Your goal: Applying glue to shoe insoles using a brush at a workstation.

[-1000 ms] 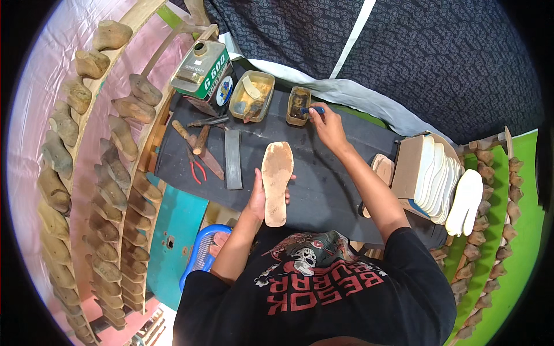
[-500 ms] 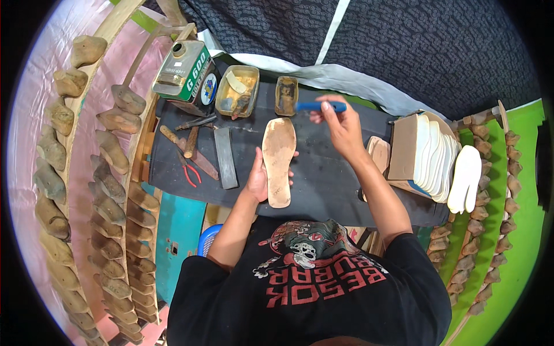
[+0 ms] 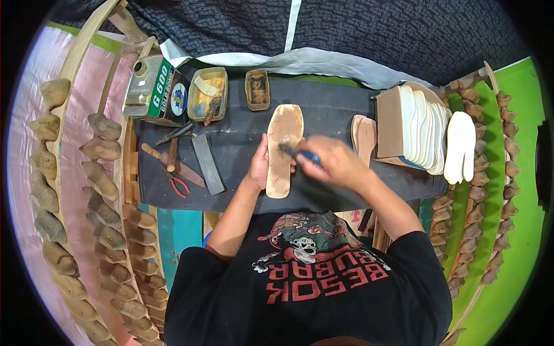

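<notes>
A tan shoe insole [image 3: 279, 180] stands lengthwise over the dark table, its wide end away from me. My left hand [image 3: 258, 167] grips its left edge, with fingertips showing at the right edge. In my right hand [image 3: 333, 163] is a brush [image 3: 306, 155] with a blue handle. Its dark tip meets the middle of the insole, where a small shiny wet patch shows just above. Most of the handle is hidden by my curled fingers. Beyond the insole sits a small stained tray [image 3: 267, 107], and farther left a larger tub [image 3: 223, 107] holds a pale scraper-like piece.
At left are a metal can [image 3: 145, 95], red-handled pliers [image 3: 180, 188], a hammer [image 3: 172, 154] and a grey flat bar [image 3: 208, 164]. A cardboard box [image 3: 390, 124] of white insoles [image 3: 424, 130] stands right, beside brown insoles [image 3: 363, 138]. Racks of shoe lasts [image 3: 108, 237] flank the table.
My right hand has come down and left from above the table, bringing the brush onto the insole. A shiny patch now shows there. The view has shifted, too.
</notes>
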`<state>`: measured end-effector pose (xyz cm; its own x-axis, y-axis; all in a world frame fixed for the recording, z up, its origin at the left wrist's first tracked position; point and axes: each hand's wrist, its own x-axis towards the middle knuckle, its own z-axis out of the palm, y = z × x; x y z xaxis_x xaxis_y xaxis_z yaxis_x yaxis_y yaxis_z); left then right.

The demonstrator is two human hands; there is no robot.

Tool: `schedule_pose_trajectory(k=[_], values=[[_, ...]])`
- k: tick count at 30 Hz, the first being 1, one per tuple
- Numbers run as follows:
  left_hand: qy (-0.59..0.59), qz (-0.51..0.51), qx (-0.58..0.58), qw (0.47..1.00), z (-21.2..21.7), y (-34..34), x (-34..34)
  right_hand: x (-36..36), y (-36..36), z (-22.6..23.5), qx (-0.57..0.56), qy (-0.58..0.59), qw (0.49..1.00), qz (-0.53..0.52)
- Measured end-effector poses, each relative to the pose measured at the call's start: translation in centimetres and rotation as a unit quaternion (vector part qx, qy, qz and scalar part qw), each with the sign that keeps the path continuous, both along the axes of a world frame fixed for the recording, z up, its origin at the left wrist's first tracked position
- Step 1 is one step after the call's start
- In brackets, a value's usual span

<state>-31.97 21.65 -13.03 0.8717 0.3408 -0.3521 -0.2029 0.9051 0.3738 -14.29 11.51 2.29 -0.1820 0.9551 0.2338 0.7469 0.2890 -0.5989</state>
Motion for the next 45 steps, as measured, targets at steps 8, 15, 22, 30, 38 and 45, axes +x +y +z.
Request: schedule_pose_trajectory(k=[8,15,22,30,38,45], values=[[-0.049,-0.017,0.013,0.999,0.5,-0.4,1.1,0.7,-1.2,-0.8,0.001,0.044,0.999,0.002],[-0.178,-0.089,-0.013,0.98,-2.9,0.4,0.1,1.4,0.0,1.2,0.039,-0.037,0.997,-0.049],[-0.081,0.006,-0.004,0.997,1.0,-0.8,1.3,-0.7,-2.0,0.2,-0.017,0.015,0.999,0.043],[-0.113,-0.05,0.012,0.992,-0.7,-1.3,1.7,1.1,-1.3,0.5,0.059,-0.038,0.997,-0.029],[-0.093,-0.017,0.052,0.994,1.7,-2.5,2.7,-0.5,-4.3,0.8,-0.016,-0.01,0.991,0.13],[-0.104,-0.05,-0.013,0.993,-0.6,-4.8,2.3,3.3,-1.3,2.0,0.025,-0.042,0.998,0.043]])
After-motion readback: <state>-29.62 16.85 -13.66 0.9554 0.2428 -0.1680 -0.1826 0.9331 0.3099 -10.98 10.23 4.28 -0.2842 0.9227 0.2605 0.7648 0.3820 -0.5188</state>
